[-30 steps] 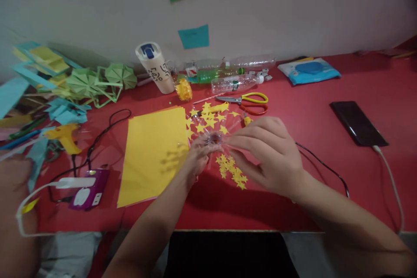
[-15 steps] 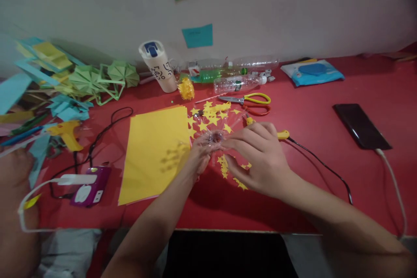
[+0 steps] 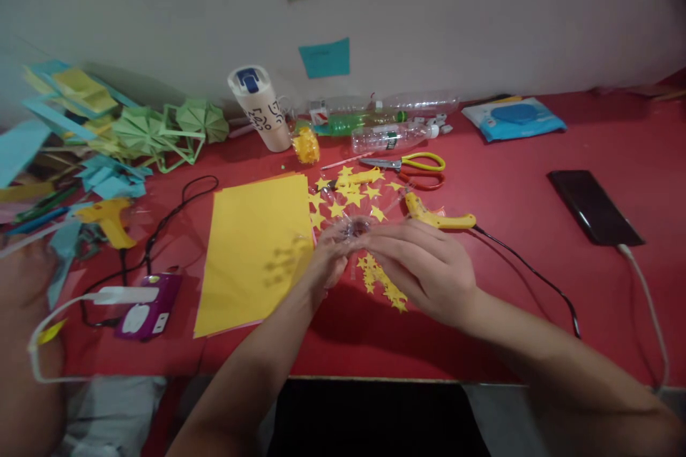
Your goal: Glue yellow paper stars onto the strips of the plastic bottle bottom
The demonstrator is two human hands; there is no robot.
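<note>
Between my hands is a clear plastic bottle piece (image 3: 356, 228) with a round opening and thin strips fanning outward. My left hand (image 3: 329, 257) grips its near left side, the fingers curled round it. From the right, my right hand (image 3: 429, 264) has its fingers closed together on the piece's edge; the fingertips are partly hidden. Yellow paper stars (image 3: 351, 194) lie just beyond the piece, around a yellow-handled cutter (image 3: 359, 177). Smaller yellow stars (image 3: 383, 282) are strung together below my right hand. A yellow glue gun (image 3: 439, 219) rests beyond that hand.
Yellow paper sheets (image 3: 251, 250) lie left of my hands. Scissors (image 3: 401, 163), plastic bottles (image 3: 391, 136) and a white tumbler (image 3: 262, 111) stand or lie farther back. A phone (image 3: 594, 207) charges at right. Another person's arm (image 3: 26, 300) is at the left edge, near a purple power adapter (image 3: 150, 307).
My right hand has lowered slightly and its fingers have closed together toward the plastic piece, uncovering more of the glue gun. My left hand stays nearly in place.
</note>
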